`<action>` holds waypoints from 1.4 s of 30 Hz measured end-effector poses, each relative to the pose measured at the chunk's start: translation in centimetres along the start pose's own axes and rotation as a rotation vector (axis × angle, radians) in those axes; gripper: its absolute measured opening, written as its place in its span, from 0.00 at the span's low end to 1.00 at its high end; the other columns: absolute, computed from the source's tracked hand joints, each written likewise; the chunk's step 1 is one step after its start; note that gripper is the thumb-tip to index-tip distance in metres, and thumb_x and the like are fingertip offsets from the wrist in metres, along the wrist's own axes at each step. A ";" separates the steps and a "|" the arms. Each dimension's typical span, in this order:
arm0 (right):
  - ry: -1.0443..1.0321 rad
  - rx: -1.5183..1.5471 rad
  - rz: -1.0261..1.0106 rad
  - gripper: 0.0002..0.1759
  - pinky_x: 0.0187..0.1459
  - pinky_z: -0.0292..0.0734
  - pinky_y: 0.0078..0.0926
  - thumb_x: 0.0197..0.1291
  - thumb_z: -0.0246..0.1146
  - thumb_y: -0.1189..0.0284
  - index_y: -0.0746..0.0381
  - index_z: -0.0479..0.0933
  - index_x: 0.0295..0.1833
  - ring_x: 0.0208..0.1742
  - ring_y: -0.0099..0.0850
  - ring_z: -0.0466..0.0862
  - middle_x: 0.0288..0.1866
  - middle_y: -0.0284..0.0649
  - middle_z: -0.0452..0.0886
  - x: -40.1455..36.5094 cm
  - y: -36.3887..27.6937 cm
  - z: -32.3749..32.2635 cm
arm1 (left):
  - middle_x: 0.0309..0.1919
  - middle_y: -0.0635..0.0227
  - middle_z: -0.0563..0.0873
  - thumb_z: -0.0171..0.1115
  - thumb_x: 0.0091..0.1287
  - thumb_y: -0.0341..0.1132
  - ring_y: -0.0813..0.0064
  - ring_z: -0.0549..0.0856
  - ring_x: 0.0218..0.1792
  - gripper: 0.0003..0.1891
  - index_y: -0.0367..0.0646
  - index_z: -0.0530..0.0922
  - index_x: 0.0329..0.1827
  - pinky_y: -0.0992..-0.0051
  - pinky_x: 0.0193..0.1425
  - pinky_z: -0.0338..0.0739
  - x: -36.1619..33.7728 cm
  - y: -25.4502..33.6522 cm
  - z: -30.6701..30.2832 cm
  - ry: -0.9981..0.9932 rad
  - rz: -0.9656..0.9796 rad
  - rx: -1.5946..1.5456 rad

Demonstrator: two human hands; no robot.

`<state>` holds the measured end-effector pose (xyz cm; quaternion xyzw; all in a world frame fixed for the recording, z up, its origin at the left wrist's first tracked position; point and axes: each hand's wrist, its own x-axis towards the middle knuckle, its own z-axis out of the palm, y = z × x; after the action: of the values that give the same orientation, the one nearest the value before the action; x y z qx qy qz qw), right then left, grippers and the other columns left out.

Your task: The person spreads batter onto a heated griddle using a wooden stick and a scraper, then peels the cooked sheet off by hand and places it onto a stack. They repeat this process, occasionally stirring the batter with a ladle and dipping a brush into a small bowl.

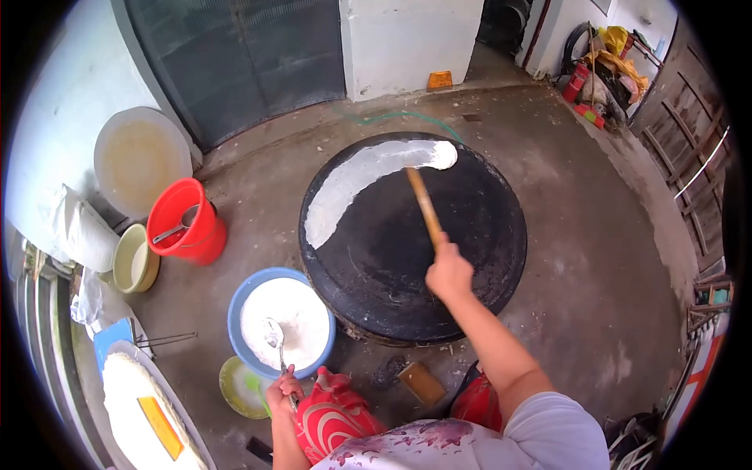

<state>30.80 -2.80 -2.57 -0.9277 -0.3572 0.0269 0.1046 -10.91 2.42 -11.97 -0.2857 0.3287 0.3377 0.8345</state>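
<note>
My right hand (450, 270) is closed round a wooden stick (424, 205) held over the large round black griddle (407, 258). The stick's far tip is close to a curved band of white batter (345, 184) along the griddle's far left rim. At the right end of the band lies a thicker white lump (445, 155). My left hand (284, 389) grips the handle of a metal spoon (273, 333). Its bowl rests over the white batter-like mass (301, 313) in a blue basin (234, 321), left of the griddle.
A red bucket (202, 244) with a metal ladle (174, 227) stands at the left, beside a pale green basin (125, 266). A small green bowl (235, 388) sits below the blue basin. White sheets with a yellow scraper (160, 428) lie lower left. A brick (423, 383) is near my feet.
</note>
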 end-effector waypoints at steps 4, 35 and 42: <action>0.014 -0.154 0.030 0.37 0.38 0.77 0.34 0.48 0.57 0.73 0.65 0.54 0.66 0.36 0.42 0.81 0.44 0.49 0.72 4.4 3.1 0.9 | 0.19 0.72 0.69 0.40 0.67 0.31 0.83 0.65 0.14 0.14 0.27 0.69 0.46 0.83 0.15 0.63 -0.9 -0.9 0.8 0.039 0.042 0.046; -0.019 0.887 0.517 0.19 0.16 0.64 0.21 0.66 0.45 0.69 0.54 0.68 0.61 0.13 0.22 0.66 0.24 0.33 0.77 7.8 17.5 -2.2 | 0.19 0.72 0.70 0.40 0.64 0.27 0.82 0.66 0.14 0.15 0.28 0.69 0.50 0.83 0.14 0.63 -9.4 -6.6 8.3 -0.168 0.118 0.068; -0.043 0.979 0.488 0.18 0.12 0.55 0.20 0.64 0.46 0.66 0.51 0.71 0.58 0.11 0.19 0.59 0.23 0.33 0.73 7.6 17.4 -3.0 | 0.19 0.72 0.71 0.37 0.66 0.30 0.82 0.68 0.14 0.17 0.27 0.69 0.49 0.83 0.15 0.65 -8.6 -8.3 8.2 -0.158 0.110 0.117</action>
<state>48.29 -10.79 -3.17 -0.8260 -0.0793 0.2325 0.5074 -6.52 -0.12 1.57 -0.1905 0.2963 0.3846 0.8532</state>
